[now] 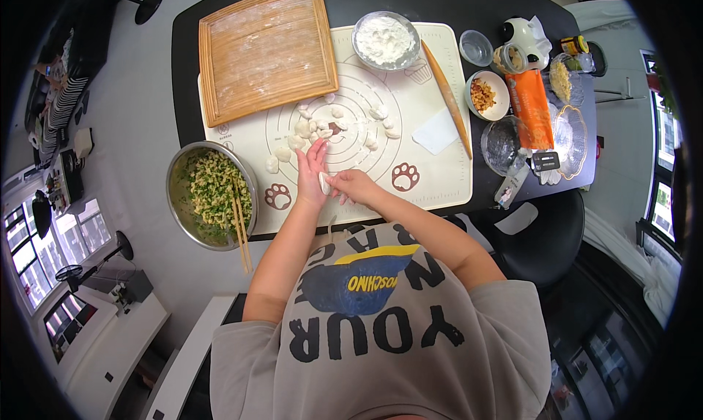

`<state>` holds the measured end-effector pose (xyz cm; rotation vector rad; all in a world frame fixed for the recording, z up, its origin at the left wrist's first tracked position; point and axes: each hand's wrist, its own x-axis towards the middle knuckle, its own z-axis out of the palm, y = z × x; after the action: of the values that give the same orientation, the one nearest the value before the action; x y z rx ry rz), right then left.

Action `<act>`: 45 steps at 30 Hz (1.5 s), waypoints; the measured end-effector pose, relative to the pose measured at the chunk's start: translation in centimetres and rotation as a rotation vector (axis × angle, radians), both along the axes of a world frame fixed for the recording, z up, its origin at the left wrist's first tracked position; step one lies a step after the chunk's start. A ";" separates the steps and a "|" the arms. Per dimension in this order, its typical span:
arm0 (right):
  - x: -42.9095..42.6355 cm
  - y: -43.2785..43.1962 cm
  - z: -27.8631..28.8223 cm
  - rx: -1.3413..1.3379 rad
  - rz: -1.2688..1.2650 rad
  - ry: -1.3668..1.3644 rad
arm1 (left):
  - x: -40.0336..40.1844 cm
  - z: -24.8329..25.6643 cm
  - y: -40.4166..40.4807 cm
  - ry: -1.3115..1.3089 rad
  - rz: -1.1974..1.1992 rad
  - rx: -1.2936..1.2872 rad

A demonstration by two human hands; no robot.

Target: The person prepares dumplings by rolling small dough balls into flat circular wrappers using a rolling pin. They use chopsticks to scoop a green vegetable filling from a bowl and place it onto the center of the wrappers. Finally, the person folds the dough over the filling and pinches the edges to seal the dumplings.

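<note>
A small flat piece of white dough (324,183) stands on edge against the palm of my left hand (311,173). My right hand (354,186) pinches that piece between thumb and fingers. The left hand is held flat, its fingers stretched away from me and the thumb apart. Just beyond its fingertips, several dough pieces (302,128) lie on the cream pastry mat (351,200), some of them flattened into small discs. More floured lumps (378,111) are scattered to the right. Both hands are above the mat's near part.
At left stands a steel bowl (254,181) of chopped green-and-yellow filling, with chopsticks (240,228). A floured wooden tray (269,52), flour bowl (384,38), rolling pin (447,98) and white scraper (436,131) surround the work area. Bowls (489,96) and an orange packet (530,109) crowd the right.
</note>
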<state>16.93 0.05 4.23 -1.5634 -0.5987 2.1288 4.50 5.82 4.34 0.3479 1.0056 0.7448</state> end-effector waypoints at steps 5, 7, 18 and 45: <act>-0.3 -0.3 -0.3 -0.080 -0.159 0.100 | 0.5 0.8 -0.3 0.139 -0.199 0.173; -0.5 -0.9 -0.4 -0.134 -0.215 0.122 | 0.7 0.6 -0.8 0.217 -0.214 0.160; 3.2 0.2 -0.6 0.376 0.154 -0.634 | -4.1 -2.8 0.1 0.871 -0.388 0.464; 8.6 -1.0 -0.7 0.607 0.454 -1.031 | 2.5 -2.3 2.1 0.916 -1.152 1.400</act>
<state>25.55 -0.99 3.57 -2.1568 -1.8503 0.9932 7.00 7.96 2.06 2.4013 0.7149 0.0293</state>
